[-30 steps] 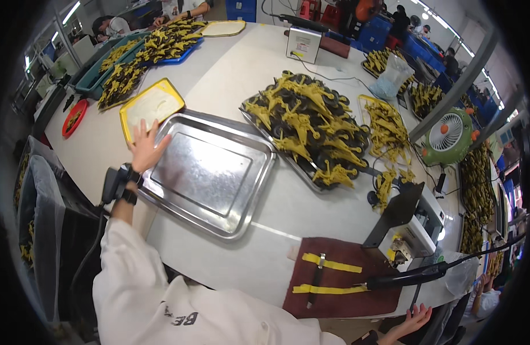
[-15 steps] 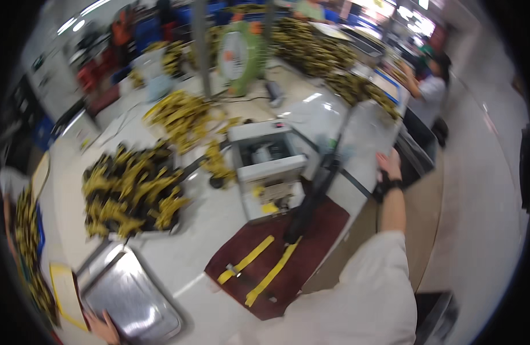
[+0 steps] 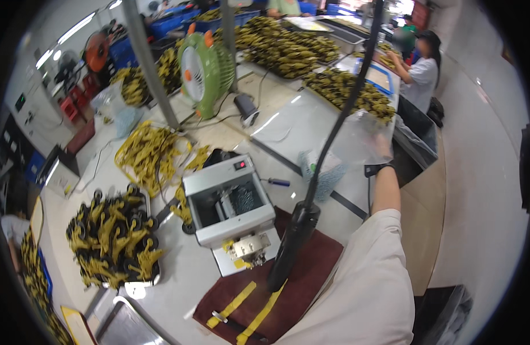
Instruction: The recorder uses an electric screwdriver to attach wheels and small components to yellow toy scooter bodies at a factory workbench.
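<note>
My right hand reaches out over the table's right side, at a clear plastic bag. Its fingers are blurred and partly behind the plastic, so their grip does not show. My left hand is out of view. Left of the bag lies another clear bag with small bluish-grey pieces. Closer to me, a grey screw feeder holds small metal pieces in its open bin. A black electric screwdriver hangs beside it, above a dark red mat with yellow tape strips.
Yellow parts with black wheels fill a tray at left; a metal tray lies in front. Behind stand a green fan, metal posts and heaps of yellow parts. A co-worker sits at far right.
The view has swung, so the table things sit lower and further left. My right hand has gone from open beside the bag to the bag itself. My left hand has left the view.
</note>
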The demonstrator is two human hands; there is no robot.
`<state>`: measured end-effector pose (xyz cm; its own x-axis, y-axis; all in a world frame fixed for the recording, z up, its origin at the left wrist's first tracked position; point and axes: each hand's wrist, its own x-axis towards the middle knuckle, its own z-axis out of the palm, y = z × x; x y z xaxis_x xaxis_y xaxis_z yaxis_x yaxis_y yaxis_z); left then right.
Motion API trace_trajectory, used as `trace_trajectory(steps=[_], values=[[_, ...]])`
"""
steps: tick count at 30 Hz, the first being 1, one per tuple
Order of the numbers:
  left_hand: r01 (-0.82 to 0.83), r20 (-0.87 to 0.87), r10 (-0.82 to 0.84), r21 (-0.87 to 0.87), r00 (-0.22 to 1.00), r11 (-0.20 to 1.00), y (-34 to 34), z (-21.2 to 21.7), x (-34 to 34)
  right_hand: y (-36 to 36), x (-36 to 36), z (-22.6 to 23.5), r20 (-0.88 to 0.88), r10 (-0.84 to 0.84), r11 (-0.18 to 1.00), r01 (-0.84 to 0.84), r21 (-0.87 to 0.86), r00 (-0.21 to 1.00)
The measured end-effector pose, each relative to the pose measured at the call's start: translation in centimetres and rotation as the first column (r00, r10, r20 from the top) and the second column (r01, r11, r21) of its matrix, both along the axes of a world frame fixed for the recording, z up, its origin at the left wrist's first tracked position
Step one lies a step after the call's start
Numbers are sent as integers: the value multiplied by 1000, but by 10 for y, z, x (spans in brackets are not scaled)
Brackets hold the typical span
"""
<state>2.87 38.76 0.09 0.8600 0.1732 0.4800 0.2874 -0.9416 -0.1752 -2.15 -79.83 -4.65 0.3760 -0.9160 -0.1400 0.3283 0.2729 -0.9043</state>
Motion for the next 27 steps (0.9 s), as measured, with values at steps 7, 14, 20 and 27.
trace_trajectory(steps=[7,14,20,27], values=[[383,329,-282,-303,901,873,-112,41,69,-21,-73,-17,-114,226,954,-244,-176,967],[488,225,-434,-451,873,747,-193,60,95,132,-153,16,-64,384,922,-379,73,921],[681,356,-596,-526,720,509,-245,73,92,256,-158,27,0,441,881,-433,191,898],[716,375,-654,-583,657,385,-292,65,84,241,-225,0,170,78,986,-101,131,982]])
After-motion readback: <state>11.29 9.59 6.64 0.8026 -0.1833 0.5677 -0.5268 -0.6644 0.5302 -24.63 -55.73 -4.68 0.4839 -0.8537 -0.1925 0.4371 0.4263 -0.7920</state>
